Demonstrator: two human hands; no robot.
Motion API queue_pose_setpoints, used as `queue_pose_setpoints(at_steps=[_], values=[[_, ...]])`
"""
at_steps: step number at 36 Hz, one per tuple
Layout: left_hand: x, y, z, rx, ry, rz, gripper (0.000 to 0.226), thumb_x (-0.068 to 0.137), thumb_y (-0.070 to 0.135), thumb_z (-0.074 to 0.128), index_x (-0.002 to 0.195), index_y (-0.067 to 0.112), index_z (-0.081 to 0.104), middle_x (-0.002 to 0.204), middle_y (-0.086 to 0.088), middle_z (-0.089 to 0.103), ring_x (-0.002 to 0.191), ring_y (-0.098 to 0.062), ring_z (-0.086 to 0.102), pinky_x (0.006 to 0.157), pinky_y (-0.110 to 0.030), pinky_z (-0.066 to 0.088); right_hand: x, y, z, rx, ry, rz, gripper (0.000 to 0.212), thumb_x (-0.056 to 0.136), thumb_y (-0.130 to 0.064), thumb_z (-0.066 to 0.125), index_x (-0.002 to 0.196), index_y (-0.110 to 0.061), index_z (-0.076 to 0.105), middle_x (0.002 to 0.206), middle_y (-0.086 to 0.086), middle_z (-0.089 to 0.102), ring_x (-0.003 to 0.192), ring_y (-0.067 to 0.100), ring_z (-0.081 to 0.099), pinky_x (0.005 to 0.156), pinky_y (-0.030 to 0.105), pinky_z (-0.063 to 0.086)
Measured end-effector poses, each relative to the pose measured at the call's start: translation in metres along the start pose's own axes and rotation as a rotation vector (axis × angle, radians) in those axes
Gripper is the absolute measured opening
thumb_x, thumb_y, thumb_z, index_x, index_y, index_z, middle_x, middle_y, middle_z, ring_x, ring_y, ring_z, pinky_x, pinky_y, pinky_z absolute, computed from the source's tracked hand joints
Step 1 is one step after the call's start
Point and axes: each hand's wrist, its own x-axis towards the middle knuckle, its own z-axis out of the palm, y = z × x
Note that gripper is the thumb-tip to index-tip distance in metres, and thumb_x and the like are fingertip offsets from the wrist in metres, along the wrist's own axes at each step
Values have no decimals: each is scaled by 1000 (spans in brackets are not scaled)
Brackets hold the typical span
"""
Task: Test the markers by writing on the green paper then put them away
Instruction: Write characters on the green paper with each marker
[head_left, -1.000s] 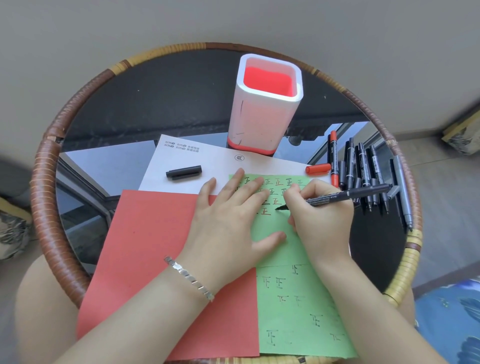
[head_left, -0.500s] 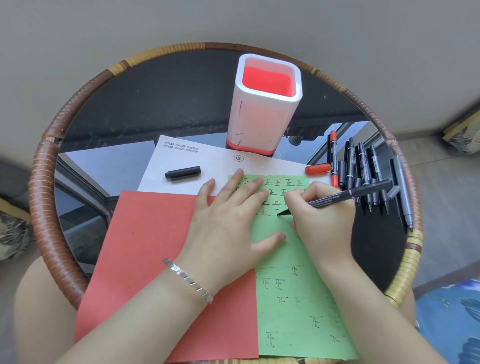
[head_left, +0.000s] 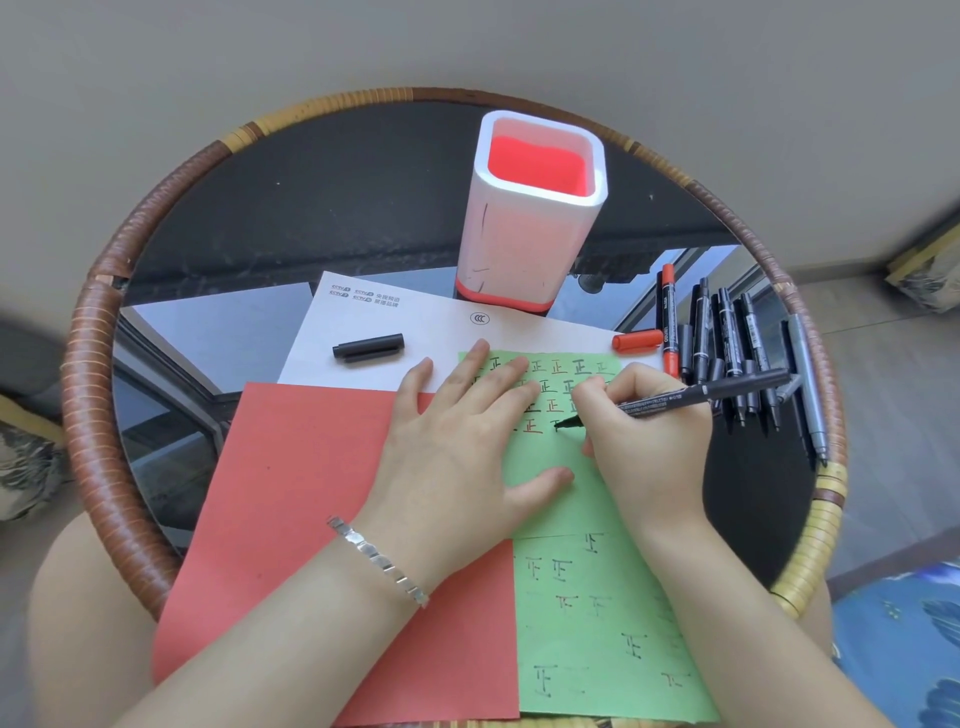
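The green paper sheet (head_left: 597, 613) lies nearest, pinned under the flat, spread left hand (head_left: 457, 452). The right hand (head_left: 644, 447) pinches a slim black marker (head_left: 691, 397), tip on the paper; light, steady strokes suit. Beyond, the white square holder (head_left: 530, 234) awaits it.

One wide-angle camera, worn on the person's head, looks forward and steeply down from close above the round table (head_left: 85, 374), whose rim nearly spans the width. The left hand (head_left: 457, 457) and right hand (head_left: 649, 447) sit mid-frame; the wall (head_left: 467, 41) crosses the far edge.
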Motion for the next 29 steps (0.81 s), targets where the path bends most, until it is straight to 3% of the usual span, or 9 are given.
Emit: queue_pose_setpoints(at_steps=[4, 8, 19, 21, 25, 29], values=[[0, 0, 0, 8, -7, 1, 79, 64, 71, 23, 132, 34, 37, 147, 19, 27, 139, -3, 5, 108, -35, -8, -1, -2, 0, 0, -11, -3, 31, 74, -6, 60, 49, 3, 45, 43, 22, 50, 41, 16, 39, 48, 23, 35], [0, 0, 0, 3, -2, 2, 78, 64, 71, 24, 131, 33, 39, 146, 19, 28, 139, -4, 7, 108, -35, -7, -1, -2, -1, -9, -18, -2, 31, 72, -3, 60, 47, 2, 42, 42, 18, 47, 41, 15, 39, 48, 22, 35], [0, -1, 1, 0, 5, 13, 75, 66, 70, 28, 129, 33, 42, 145, 18, 31, 139, -4, 10, 108, -36, -6, -2, -5, -3, -43, 19, 30, 26, 61, -12, 53, 46, 3, 39, 48, 31, 46, 45, 17, 34, 47, 25, 30], [0, -1, 1, -1, 10, 14, 74, 66, 69, 29, 129, 33, 42, 145, 18, 32, 139, -4, 11, 108, -36, -6, -1, -6, -3, -40, 21, 31, 25, 60, -13, 53, 47, 4, 39, 47, 29, 43, 44, 13, 32, 45, 21, 28], [0, -1, 2, -3, 22, 18, 72, 67, 68, 32, 127, 31, 45, 144, 16, 35, 138, -6, 15, 108, -35, -5, 1, -8, -7, 98, 80, 44, 32, 74, -2, 60, 49, 5, 39, 39, 8, 40, 32, 6, 36, 39, 13, 29], [0, -1, 2, -4, 28, 14, 72, 67, 68, 32, 127, 31, 45, 143, 15, 36, 138, -6, 17, 107, -35, -5, 4, -10, -14, 235, 157, 5, 31, 82, -13, 64, 59, -15, 44, 49, 3, 45, 36, 3, 41, 39, 11, 34]])
